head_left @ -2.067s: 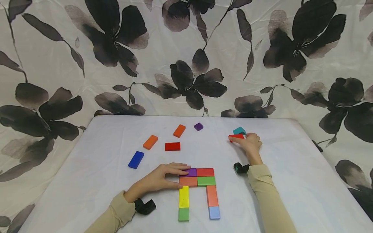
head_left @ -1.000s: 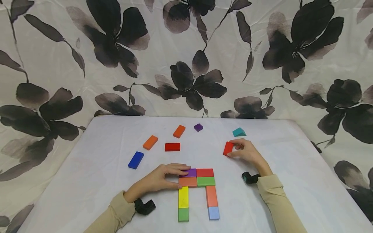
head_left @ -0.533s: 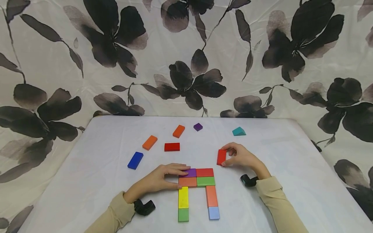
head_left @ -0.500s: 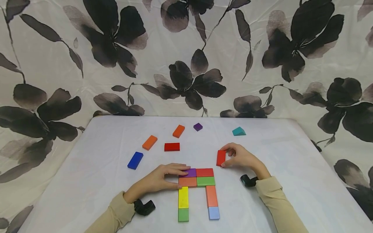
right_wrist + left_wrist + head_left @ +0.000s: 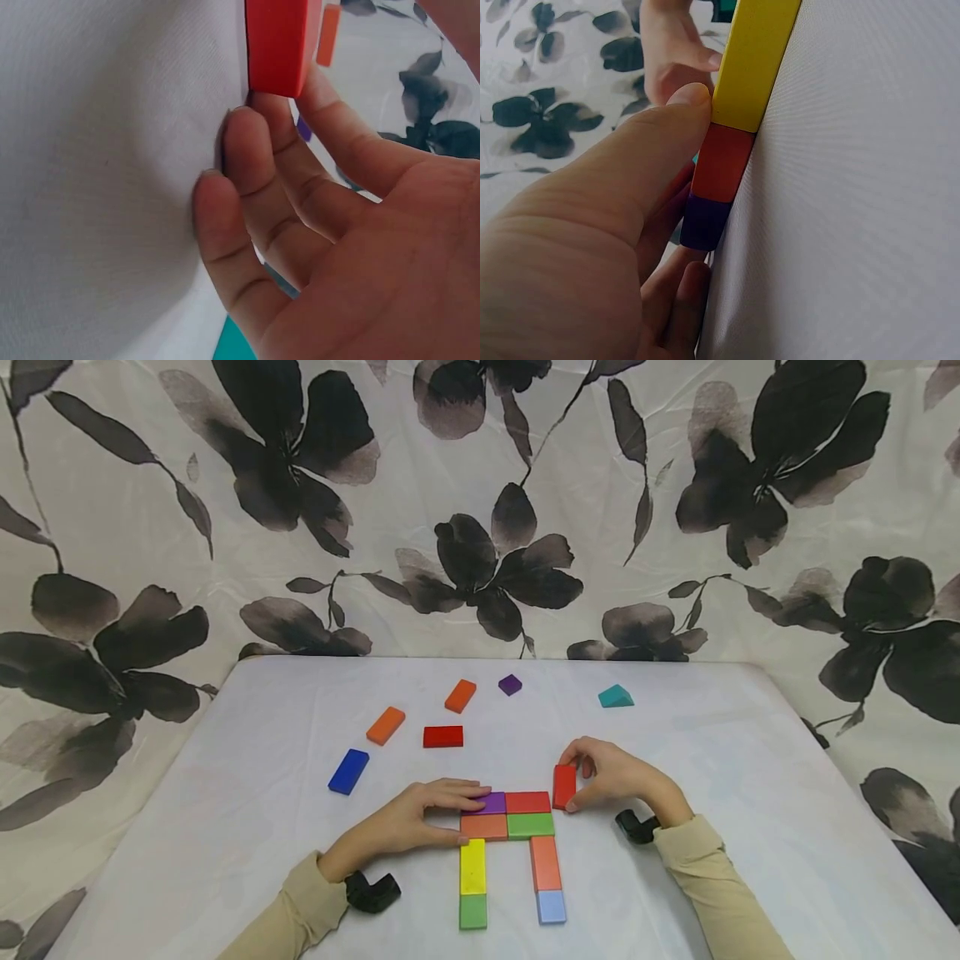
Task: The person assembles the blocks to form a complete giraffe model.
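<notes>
My right hand (image 5: 618, 774) pinches a red block (image 5: 565, 787) by its ends, thumb at the near one; it stands lengthwise just right of the row's end, and whether they touch I cannot tell. In the right wrist view, the other fingers (image 5: 247, 150) curve along the cloth beside that red block (image 5: 277, 49). My left hand (image 5: 416, 816) rests its extended fingers on a purple block (image 5: 491, 803), its thumb touching near where an orange block (image 5: 483, 827) meets a yellow block (image 5: 472, 867). A second red block (image 5: 528, 802) and a green block (image 5: 530, 826) complete the two rows.
Below the rows, a light green block (image 5: 473, 912), a salmon block (image 5: 545, 862) and a light blue block (image 5: 552, 907) form two legs. Farther back lie a blue block (image 5: 348, 772), two orange blocks (image 5: 386, 726), a red block (image 5: 443, 737), a purple piece (image 5: 510, 685) and a teal triangular block (image 5: 616, 697).
My right hand has brought the red block from beside the teal piece toward me and leftward, turning it lengthwise, up to the rows' right end. My left hand has stayed in place.
</notes>
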The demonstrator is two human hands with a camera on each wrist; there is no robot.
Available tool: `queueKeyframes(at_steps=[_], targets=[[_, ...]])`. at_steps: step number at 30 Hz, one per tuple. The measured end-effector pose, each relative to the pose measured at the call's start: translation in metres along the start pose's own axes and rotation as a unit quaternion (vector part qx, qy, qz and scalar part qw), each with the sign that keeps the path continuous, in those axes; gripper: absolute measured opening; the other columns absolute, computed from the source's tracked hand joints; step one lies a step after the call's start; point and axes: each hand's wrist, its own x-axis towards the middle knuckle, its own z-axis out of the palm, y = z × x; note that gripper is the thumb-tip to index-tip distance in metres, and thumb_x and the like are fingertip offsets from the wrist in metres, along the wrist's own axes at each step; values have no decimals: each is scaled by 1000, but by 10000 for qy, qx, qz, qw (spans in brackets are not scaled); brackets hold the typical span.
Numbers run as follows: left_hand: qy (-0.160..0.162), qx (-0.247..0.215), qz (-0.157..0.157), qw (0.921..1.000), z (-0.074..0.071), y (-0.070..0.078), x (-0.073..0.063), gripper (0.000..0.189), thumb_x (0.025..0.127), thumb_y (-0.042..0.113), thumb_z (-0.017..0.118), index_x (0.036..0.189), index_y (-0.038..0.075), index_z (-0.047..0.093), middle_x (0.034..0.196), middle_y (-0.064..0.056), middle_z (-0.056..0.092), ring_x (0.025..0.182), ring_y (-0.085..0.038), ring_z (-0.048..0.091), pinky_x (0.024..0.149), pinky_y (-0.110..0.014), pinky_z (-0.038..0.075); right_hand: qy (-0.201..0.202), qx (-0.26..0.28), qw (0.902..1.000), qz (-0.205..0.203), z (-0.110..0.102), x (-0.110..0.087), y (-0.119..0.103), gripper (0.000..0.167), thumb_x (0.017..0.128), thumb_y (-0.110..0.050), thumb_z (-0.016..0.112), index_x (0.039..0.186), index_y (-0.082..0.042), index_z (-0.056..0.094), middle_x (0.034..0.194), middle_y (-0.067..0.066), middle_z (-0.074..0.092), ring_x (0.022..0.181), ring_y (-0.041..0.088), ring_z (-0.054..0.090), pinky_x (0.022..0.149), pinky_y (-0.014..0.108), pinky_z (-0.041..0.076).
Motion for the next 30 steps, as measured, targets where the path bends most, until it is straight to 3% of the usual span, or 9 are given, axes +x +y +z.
queueKeyframes(at_steps=[30], targets=[[-13, -48, 86, 10000, -1, 2, 0, 49, 89, 30, 76, 136, 25, 63, 146, 13, 50, 141, -15, 37, 111, -56, 32, -208, -247, 9995, 58, 3, -2, -11, 50, 66, -18, 92, 104, -11, 60, 90, 2, 54, 87, 20, 50, 71, 34, 44]])
